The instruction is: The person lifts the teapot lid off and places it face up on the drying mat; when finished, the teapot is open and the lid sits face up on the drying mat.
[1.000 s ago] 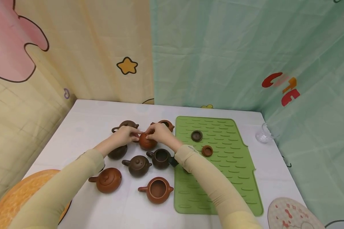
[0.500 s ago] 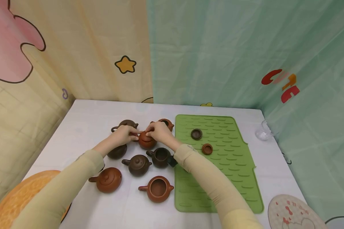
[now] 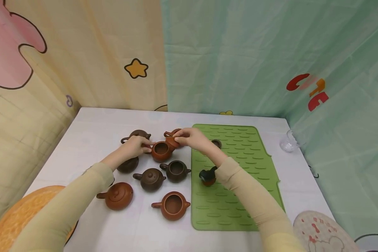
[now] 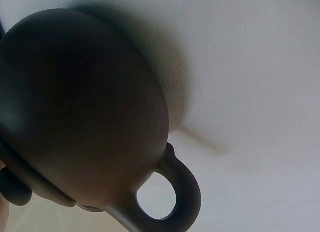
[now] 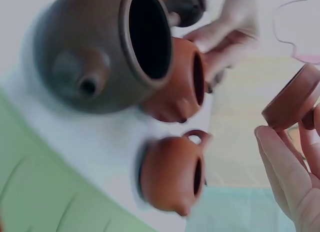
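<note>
My left hand (image 3: 135,146) pinches the handle of a small reddish-brown clay teapot (image 3: 159,156), which stands uncovered on the white table. Up and to the right of its opening, my right hand (image 3: 193,139) holds the teapot's lid (image 3: 172,141) by the knob, tilted and clear of the rim. The right wrist view shows this lid (image 5: 289,102) between finger and thumb, with the open teapot (image 5: 172,91) beyond. Behind the lid sits another open reddish teapot (image 5: 170,174). A dark teapot (image 4: 85,106) fills much of the left wrist view.
Nearer me stand an open dark teapot (image 3: 176,171), a lidded dark teapot (image 3: 150,180), an open reddish teapot (image 3: 173,206) and a lidded reddish one (image 3: 119,196). A green mat (image 3: 239,210) bears a dark lid (image 3: 217,143). A clear glass item (image 3: 288,142) stands far right.
The right hand has lifted the lid off the reddish-brown teapot and moved right with it, baring the opening. The left hand has stayed at the handle.
</note>
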`<action>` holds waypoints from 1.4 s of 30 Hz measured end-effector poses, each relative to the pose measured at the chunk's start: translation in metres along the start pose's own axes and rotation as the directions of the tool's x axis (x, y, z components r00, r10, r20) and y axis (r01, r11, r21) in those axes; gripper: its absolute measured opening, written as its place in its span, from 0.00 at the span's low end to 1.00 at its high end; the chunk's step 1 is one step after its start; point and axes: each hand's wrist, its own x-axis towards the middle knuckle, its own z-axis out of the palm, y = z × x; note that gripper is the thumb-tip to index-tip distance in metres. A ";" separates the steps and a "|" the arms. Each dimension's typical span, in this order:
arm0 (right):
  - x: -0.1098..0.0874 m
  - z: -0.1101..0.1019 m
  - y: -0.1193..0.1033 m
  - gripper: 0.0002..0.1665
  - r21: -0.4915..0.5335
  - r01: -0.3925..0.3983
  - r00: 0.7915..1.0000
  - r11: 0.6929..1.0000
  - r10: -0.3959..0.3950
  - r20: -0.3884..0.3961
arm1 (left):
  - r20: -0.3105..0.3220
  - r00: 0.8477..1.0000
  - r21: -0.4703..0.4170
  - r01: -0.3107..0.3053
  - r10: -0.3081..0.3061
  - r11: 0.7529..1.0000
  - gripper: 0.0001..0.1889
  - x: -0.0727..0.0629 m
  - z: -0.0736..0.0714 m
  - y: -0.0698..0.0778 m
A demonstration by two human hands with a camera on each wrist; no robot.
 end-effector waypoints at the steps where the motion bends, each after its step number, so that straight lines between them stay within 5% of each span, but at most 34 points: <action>1: -0.007 -0.007 0.002 0.16 0.030 -0.006 1.000 1.000 0.005 0.011 | -0.006 1.000 0.000 -0.003 0.003 1.000 0.16 0.000 -0.001 0.000; 12: -0.085 -0.058 0.058 0.23 0.080 -0.115 0.993 0.990 0.115 -0.005 | -0.019 1.000 -0.004 -0.024 0.024 1.000 0.16 -0.002 0.001 -0.001; 17: -0.110 -0.067 0.094 0.24 0.217 -0.156 0.988 0.963 0.152 0.036 | -0.020 1.000 -0.010 -0.024 0.024 1.000 0.17 -0.001 0.002 -0.001; 25: -0.134 -0.072 0.130 0.13 0.590 -0.200 0.968 0.782 0.067 0.240 | -0.009 1.000 -0.008 -0.009 0.009 1.000 0.17 0.001 0.001 -0.002; 30: -0.141 -0.069 0.140 0.15 0.647 -0.229 0.954 0.727 0.034 0.299 | 0.002 1.000 -0.010 0.009 -0.009 1.000 0.17 0.000 -0.002 -0.002; 34: -0.145 -0.068 0.143 0.17 0.633 -0.238 0.945 0.737 0.023 0.328 | 0.010 1.000 -0.023 0.019 -0.019 1.000 0.17 -0.001 -0.005 0.000; 42: -0.152 -0.063 0.143 0.26 0.407 -0.255 0.933 0.877 0.112 0.343 | 0.017 1.000 -0.023 0.018 -0.018 1.000 0.17 0.002 -0.002 -0.002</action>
